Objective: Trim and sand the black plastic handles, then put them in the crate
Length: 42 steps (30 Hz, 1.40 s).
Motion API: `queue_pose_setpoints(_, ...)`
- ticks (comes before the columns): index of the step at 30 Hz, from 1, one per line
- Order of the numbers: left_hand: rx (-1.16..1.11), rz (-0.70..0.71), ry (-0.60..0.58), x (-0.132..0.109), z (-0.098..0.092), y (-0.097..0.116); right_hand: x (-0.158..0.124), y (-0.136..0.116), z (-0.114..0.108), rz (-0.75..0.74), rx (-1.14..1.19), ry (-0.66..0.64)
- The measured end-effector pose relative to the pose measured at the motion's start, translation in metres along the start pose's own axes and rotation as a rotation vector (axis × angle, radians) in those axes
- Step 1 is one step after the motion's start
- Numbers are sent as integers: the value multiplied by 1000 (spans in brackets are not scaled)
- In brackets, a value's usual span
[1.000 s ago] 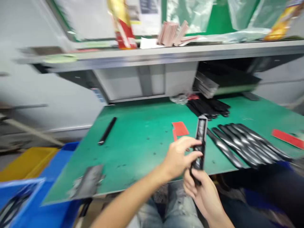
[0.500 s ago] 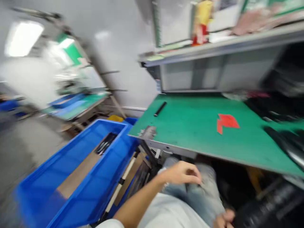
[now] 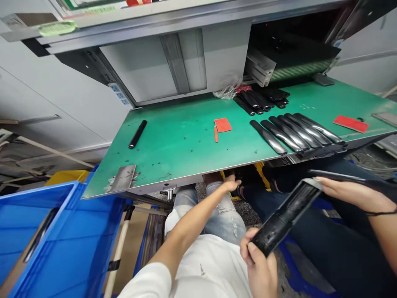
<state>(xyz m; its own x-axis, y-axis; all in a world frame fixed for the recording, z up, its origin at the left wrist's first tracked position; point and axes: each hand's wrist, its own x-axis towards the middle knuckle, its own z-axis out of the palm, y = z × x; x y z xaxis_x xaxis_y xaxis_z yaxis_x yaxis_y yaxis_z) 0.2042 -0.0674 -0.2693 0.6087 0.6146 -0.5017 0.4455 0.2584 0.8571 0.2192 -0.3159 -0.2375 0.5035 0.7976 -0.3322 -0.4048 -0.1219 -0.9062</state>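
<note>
My right hand (image 3: 261,261) is closed around the lower end of a long black channel-shaped piece (image 3: 287,215). The piece is tilted up to the right, its hollow side facing me. A co-worker's hand (image 3: 347,192), with a dark band at the wrist, is at the upper end of this piece; whether it grips the piece I cannot tell. My left hand (image 3: 231,183) is low at the table's front edge, above my knee, fingers loosely apart, with nothing visible in it. Nearest on the table are a red square pad (image 3: 223,124) and a narrow red strip (image 3: 216,134).
Several glossy black pieces (image 3: 297,132) lie in a row on the green table (image 3: 173,157), more stacked behind. A black bar (image 3: 137,134) and grey plate (image 3: 124,178) lie at the left. A shelf (image 3: 155,20) overhangs. Blue bin (image 3: 66,190) at left; co-worker's legs (image 3: 325,231) at right.
My view has swung right, showing the rows of black pieces and the co-worker. My right hand, at the bottom edge before, has come up with the black piece. My left hand has moved forward.
</note>
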Motion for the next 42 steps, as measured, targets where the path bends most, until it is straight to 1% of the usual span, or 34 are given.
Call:
queue_pose_setpoints(1,-53,-7,-52,-11,0,-1,7,2,-3,-23,-124,-11)
queue_pose_setpoints(2,-112,-19,-122,-27,-3,-4,16,2,-6,-77,-268,-26)
queue_pose_setpoints(3,-174,-31,-194,-46,-11,-7,26,-1,-9,-171,-427,-57)
queue_pose_setpoints(4,-236,-44,-270,-68,-22,-12,37,-5,-11,-300,-611,-118)
queue_pose_setpoints(5,-289,-60,-353,-91,-36,-17,49,-12,-11,-447,-797,-207)
queue_pose_setpoints(7,-390,-90,-482,-136,-67,-28,74,-26,-1,-704,-1097,-409)
queue_pose_setpoints(8,-492,-119,-615,-156,-81,-33,86,-35,10,-783,-1195,-500)
queue_pose_setpoints(9,-548,-129,-648,-172,-93,-38,100,-43,25,-821,-1255,-574)
queue_pose_setpoints(11,-639,-91,-502,-197,-109,-45,131,-62,65,-831,-1291,-652)
queue_pose_setpoints(12,-678,-54,-389,-205,-114,-47,150,-72,87,-828,-1314,-664)
queue_pose_setpoints(13,-723,-11,-274,-211,-118,-48,172,-83,110,-818,-1347,-637)
queue_pose_setpoints(14,-771,35,-173,-216,-120,-49,196,-94,133,-793,-1385,-583)
queue_pose_setpoints(15,-820,80,-80,-220,-122,-48,221,-104,154,-754,-1428,-494)
queue_pose_setpoints(17,-900,168,91,-227,-124,-44,268,-121,188,-646,-1525,-312)
queue_pose_setpoints(19,-944,244,225,-232,-127,-39,303,-130,209,-547,-1610,-205)
queue_pose_setpoints(20,-955,277,273,-234,-129,-37,314,-132,216,-508,-1642,-178)
queue_pose_setpoints(22,-961,330,331,-235,-133,-36,324,-133,219,-458,-1680,-164)
queue_pose_setpoints(25,-954,365,349,-234,-141,-39,316,-132,209,-465,-1643,-161)
queue_pose_setpoints(28,-813,329,319,-237,-153,-43,297,-133,189,-526,-1498,-163)
queue_pose_setpoints(30,-601,266,328,-242,-163,-42,281,-135,177,-517,-1373,-208)
queue_pose_setpoints(32,-290,238,395,-248,-174,-35,261,-138,169,-458,-1222,-277)
queue_pose_setpoints(33,-111,262,450,-250,-179,-29,248,-139,166,-419,-1131,-311)
queue_pose_setpoints(34,66,315,503,-251,-184,-23,232,-139,165,-377,-1035,-348)
queue_pose_setpoints(35,209,380,548,-251,-189,-17,215,-137,166,-334,-937,-389)
queue_pose_setpoints(36,284,432,579,-250,-193,-9,197,-133,167,-291,-843,-435)
queue_pose_setpoints(37,266,452,610,-247,-196,-2,178,-128,170,-249,-761,-486)
queue_pose_setpoints(38,155,449,646,-244,-198,5,160,-121,174,-214,-681,-538)
queue_pose_setpoints(39,-36,431,687,-241,-200,12,144,-113,178,-169,-580,-596)
queue_pose_setpoints(40,-276,413,732,-237,-202,19,130,-105,183,-94,-441,-668)
queue_pose_setpoints(42,-741,423,800,-230,-204,30,110,-89,190,83,-148,-792)
